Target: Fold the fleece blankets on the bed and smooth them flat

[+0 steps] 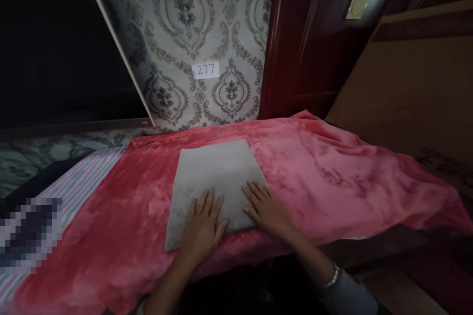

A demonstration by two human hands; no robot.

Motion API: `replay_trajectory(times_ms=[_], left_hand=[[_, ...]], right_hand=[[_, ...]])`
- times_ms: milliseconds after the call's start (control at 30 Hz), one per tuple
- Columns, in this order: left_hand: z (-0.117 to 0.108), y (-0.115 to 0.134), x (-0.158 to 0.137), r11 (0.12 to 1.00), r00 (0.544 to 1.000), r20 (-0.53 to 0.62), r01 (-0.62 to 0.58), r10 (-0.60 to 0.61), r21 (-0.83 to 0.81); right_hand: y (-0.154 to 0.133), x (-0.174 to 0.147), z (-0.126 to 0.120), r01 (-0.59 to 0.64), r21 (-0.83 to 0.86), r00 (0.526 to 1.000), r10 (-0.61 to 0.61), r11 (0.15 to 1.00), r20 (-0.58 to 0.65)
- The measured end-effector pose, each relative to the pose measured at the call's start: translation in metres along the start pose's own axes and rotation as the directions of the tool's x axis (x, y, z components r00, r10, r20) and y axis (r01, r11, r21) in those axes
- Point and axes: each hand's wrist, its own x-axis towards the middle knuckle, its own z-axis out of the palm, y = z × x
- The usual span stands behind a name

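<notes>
My left hand [202, 226] lies flat, palm down, fingers spread and released, on the near edge of a grey folded cloth [216, 182]. My right hand [266, 209] lies flat as well, fingers extended, gripping nothing, pressing on the cloth's near right corner. A metal watch band [333, 275] sits on my right wrist, above a grey sleeve.

Grey cloth: roughly rectangular, short dense nap, matte, edges straight, lying smooth. It extends away from both hands toward the wall; my hands cover only its near strip.

It rests on a pink blanket [332, 177], plush with a slight sheen, mottled, draped over the bed's near edge and wrinkled toward the right corner. At the left edge a striped sheet [79, 182] shows from under the blanket.

Farther back: patterned damask wallpaper [192, 19], a small white label reading 277 [206, 70], and a glossy dark red wooden panel [295, 49] to the right.
</notes>
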Motion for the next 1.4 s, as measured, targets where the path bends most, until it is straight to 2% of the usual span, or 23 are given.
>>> replay_trajectory(times_ms=[100, 200, 300, 367, 467, 567, 600, 667, 767, 833, 933, 1033, 1133, 1300, 1400], left_hand=[[-0.003, 0.000, 0.005, 1.000, 1.000, -0.017, 0.005, -0.006, -0.022], [-0.007, 0.012, 0.013, 0.998, 0.999, -0.043, -0.006, 0.003, -0.062], [-0.007, 0.034, 0.018, 0.994, 0.992, -0.076, -0.102, 0.098, -0.048], [-0.002, 0.049, 0.017, 0.990, 0.984, -0.115, -0.139, 0.138, -0.003], [0.006, 0.062, 0.012, 0.992, 0.976, -0.179, -0.120, 0.124, 0.034], [0.008, 0.064, 0.009, 0.993, 0.970, -0.214, -0.118, 0.120, 0.023], [0.008, 0.063, 0.009, 0.993, 0.968, -0.222, -0.117, 0.118, 0.019], [0.006, 0.062, 0.009, 0.993, 0.967, -0.229, -0.116, 0.115, 0.010], [0.005, 0.062, 0.010, 0.993, 0.967, -0.226, -0.120, 0.117, 0.001], [0.005, 0.062, 0.010, 0.993, 0.967, -0.228, -0.118, 0.115, 0.002], [0.007, 0.062, 0.009, 0.993, 0.964, -0.238, -0.115, 0.114, 0.010], [0.008, 0.061, 0.008, 0.992, 0.966, -0.227, -0.117, 0.122, 0.038], [0.008, 0.061, 0.006, 0.990, 0.970, -0.208, -0.117, 0.130, 0.073], [0.016, 0.061, 0.004, 0.992, 0.964, -0.237, -0.112, 0.123, 0.063], [0.024, 0.061, 0.003, 0.996, 0.958, -0.274, -0.080, 0.084, 0.025]], right_hand=[[0.004, -0.006, -0.005, 0.013, 0.083, 0.998, -0.007, 0.996, -0.067], [0.005, -0.012, -0.012, 0.085, 0.227, 0.983, -0.046, 0.970, -0.175], [0.011, -0.008, -0.017, 0.158, 0.322, 0.972, -0.088, 0.934, -0.219], [0.022, 0.001, -0.020, 0.136, 0.285, 0.979, -0.085, 0.949, -0.184], [0.046, 0.020, -0.027, -0.026, 0.136, 0.990, 0.044, 0.990, -0.131], [0.062, 0.035, -0.037, -0.160, 0.065, 0.967, 0.169, 0.985, -0.192], [0.064, 0.040, -0.039, -0.153, 0.078, 0.959, 0.167, 0.985, -0.228], [0.063, 0.049, -0.040, -0.058, 0.150, 0.962, 0.095, 0.987, -0.255], [0.061, 0.063, -0.034, 0.065, 0.246, 0.988, -0.028, 0.967, -0.149], [0.066, 0.075, -0.032, 0.033, 0.237, 0.995, -0.009, 0.971, -0.099], [0.076, 0.093, -0.033, -0.045, 0.191, 0.985, 0.076, 0.980, -0.157], [0.075, 0.109, -0.033, -0.026, 0.179, 0.980, 0.061, 0.983, -0.191], [0.071, 0.123, -0.029, -0.005, 0.168, 0.991, 0.027, 0.986, -0.129], [0.073, 0.148, -0.028, -0.126, 0.097, 0.985, 0.136, 0.987, -0.107], [0.064, 0.155, -0.023, -0.038, 0.088, 0.994, 0.046, 0.995, -0.095]])
